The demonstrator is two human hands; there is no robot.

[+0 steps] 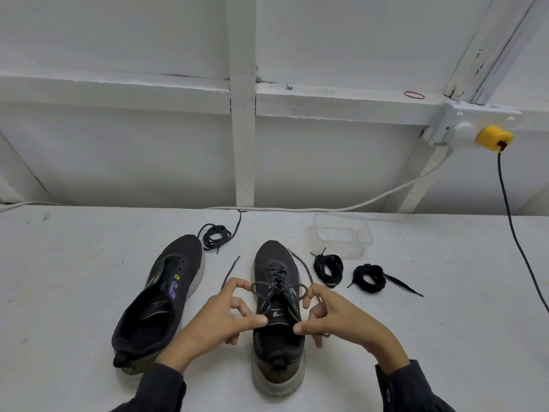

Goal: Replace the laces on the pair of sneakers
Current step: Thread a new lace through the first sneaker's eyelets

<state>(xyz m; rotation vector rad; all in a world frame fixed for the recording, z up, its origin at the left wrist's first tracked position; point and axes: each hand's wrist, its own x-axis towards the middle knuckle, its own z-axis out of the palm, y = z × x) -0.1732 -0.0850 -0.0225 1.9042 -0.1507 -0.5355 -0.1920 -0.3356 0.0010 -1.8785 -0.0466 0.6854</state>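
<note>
Near edge of the tabletop (445, 337): laced sneaker (276, 346), heel toward the person. Left hand (225, 315) and right hand (335, 318) flank its tongue. Fingers (237, 283) curled narrow, each hand pinching one loop of the dark lace (276, 273); thumb tips close, not touching. Unlaced sneaker (160, 301) just left. Farther back, a loose lace coil (214, 234) lies past its toe. Right of the laced toe: black lace bundle (328, 269), second black bundle (370, 278). Clear container (338, 233) toward the far edge.

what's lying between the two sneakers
In the head view, a loose lace end lies on the table between the unlaced sneaker and the laced sneaker. Nearer the camera, the left hand, pinching a lace loop, crosses the gap.
</note>
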